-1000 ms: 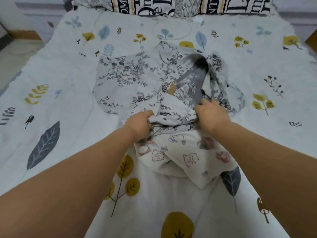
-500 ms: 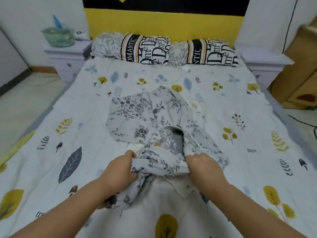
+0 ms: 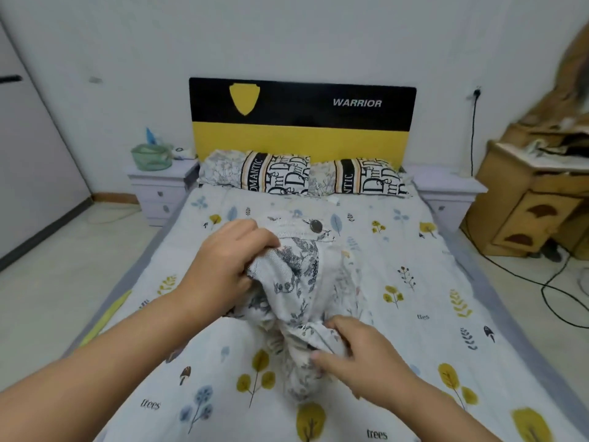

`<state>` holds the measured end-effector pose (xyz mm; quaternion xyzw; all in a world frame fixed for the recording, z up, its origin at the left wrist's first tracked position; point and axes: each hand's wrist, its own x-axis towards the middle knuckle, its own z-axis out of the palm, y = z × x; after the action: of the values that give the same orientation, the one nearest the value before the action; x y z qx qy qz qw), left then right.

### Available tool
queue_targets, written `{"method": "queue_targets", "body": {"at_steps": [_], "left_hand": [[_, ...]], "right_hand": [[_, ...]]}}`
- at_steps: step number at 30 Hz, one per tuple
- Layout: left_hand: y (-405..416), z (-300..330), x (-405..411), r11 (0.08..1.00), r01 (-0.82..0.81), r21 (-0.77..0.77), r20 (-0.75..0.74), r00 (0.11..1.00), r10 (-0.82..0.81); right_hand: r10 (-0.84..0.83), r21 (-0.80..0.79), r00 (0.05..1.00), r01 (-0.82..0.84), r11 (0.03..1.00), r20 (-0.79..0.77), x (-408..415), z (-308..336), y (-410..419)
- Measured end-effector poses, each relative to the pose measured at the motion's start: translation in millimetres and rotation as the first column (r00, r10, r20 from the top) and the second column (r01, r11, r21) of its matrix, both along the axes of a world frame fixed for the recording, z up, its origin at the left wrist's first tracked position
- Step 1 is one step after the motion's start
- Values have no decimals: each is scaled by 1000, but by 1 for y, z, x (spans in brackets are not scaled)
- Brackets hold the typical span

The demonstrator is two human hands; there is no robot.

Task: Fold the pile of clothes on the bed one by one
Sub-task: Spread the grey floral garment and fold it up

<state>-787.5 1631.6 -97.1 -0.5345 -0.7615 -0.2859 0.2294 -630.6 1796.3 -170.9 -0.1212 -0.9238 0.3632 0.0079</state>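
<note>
1. Standing at the foot of the bed (image 3: 414, 362) here: the step looks like picking one piece out to fold. It's a floral garment (image 3: 299, 282) with a grey-blue print and a dark button (image 3: 316, 225) at its far end, bunched up in the middle of the bed.
2. Left hand (image 3: 223, 266) has its fingers curled into the cloth on the garment's left side. It's gripping a fistful and holding it up off the sheet.
3. Right hand (image 3: 353, 349) is nearer, at the low end of the bundle, with thumb and fingers pinching a fold of the same fabric.
4. My guess for the next move: find the edges, shake it out and lay it flat – it's far too scrunched to fold as is.
5. Counts: two hands, both on one garment. Whether other clothes sit under it I can't tell. There are two pillows (image 3: 255, 170) at the far end, one headboard (image 3: 302, 122), and two bedside tables (image 3: 159, 183) – one each side.
</note>
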Motion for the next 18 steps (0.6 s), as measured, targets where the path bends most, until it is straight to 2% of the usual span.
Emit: {"method": "queue_targets", "body": {"at_steps": [2,4,6,7,9,11,13,15,18], "left_hand": [[-13,24,16,999,34,3,-56,998,-34],[-27,43,31,998,65,22,-102,993,-63],[-39,58,50,991,131,40,-153,980,-124],[-46,64,60,985,171,36,-184,970,-162],[-58,72,79,976,219,-6,-252,944,-214],[-70,76,93,972,222,-81,-321,917,-236],[-81,76,101,965,209,-158,-387,886,-255],[-91,75,107,961,166,-223,-440,862,-251],[-103,67,111,954,121,-275,-454,858,-240]], "right_hand": [[-150,-204,983,126,971,-108,10,24,-5],[-369,-234,911,324,917,-184,14,41,-5],[-492,-310,852,427,849,-175,13,58,-9],[-497,-405,856,407,818,-143,11,68,-14],[-422,-635,899,259,728,-117,10,88,-25],[-256,-731,959,85,677,-125,11,108,-34],[-58,-698,995,-17,716,-85,10,129,-45],[143,-635,989,-135,761,-40,14,146,-55],[296,-404,955,-262,876,23,20,154,-66]]}}
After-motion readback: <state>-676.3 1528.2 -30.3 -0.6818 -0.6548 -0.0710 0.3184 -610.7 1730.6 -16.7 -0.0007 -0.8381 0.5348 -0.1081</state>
